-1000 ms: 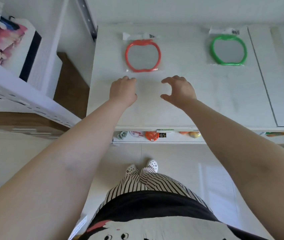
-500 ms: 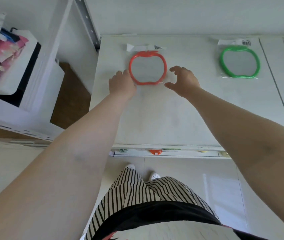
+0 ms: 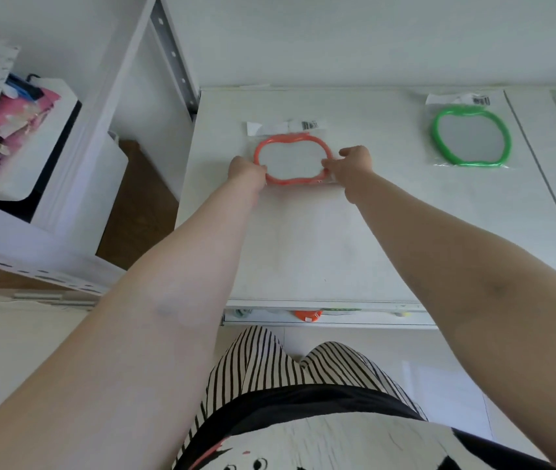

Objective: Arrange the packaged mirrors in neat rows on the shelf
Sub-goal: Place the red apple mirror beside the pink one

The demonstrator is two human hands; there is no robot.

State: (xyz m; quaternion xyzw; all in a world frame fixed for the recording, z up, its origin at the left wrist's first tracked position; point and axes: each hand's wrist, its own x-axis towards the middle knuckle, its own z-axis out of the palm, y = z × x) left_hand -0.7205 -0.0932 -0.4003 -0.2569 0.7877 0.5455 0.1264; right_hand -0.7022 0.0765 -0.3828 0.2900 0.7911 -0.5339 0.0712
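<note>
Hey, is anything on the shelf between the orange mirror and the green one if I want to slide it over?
Nothing visible. The orange mirror, gripped at its sides by the left hand and right hand, has only bare shelf between it and the green mirror.

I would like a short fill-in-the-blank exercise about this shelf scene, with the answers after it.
1. Both hands, left hand and right hand, hold the packaged mirror with the ____ frame.
2. The green mirror lies to its ____.
3. The shelf surface is ____ in colour.

Answers: orange; right; white
</note>
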